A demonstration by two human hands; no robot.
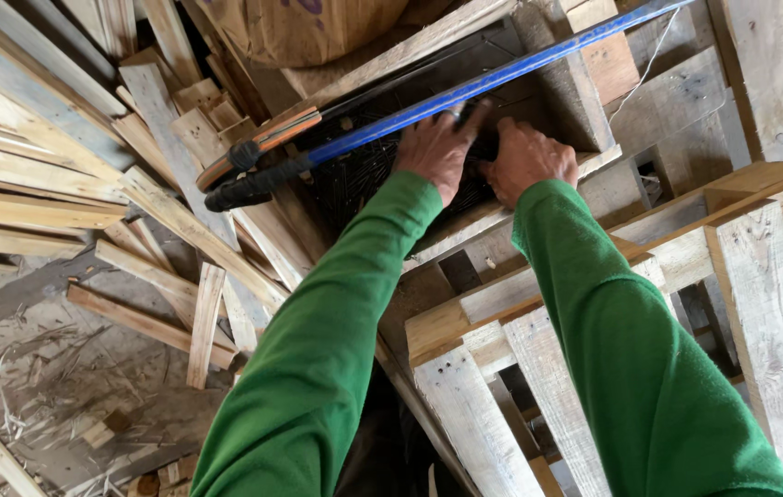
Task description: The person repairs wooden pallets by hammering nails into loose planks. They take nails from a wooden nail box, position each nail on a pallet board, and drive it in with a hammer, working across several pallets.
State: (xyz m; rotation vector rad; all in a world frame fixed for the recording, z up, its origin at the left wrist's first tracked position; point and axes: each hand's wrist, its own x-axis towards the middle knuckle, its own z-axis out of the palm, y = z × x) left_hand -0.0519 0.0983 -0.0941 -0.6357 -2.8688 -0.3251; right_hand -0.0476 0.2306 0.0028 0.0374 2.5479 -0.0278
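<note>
My left hand [437,147] clasps the blue bar [502,78]; right hand [525,158] lies loosely curled, holding nothing, on the black mesh [364,170]. I'd grip firmer before levering.

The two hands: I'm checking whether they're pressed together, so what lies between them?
In the head view, a narrow gap separates the left hand from the right hand; through it shows only dark black material under the blue-handled tool.

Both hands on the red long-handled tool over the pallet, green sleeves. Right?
Not quite: the head view shows the long-handled tool is blue, not red. Both the left hand and right hand are on it, over the pallet, in green sleeves.
</note>
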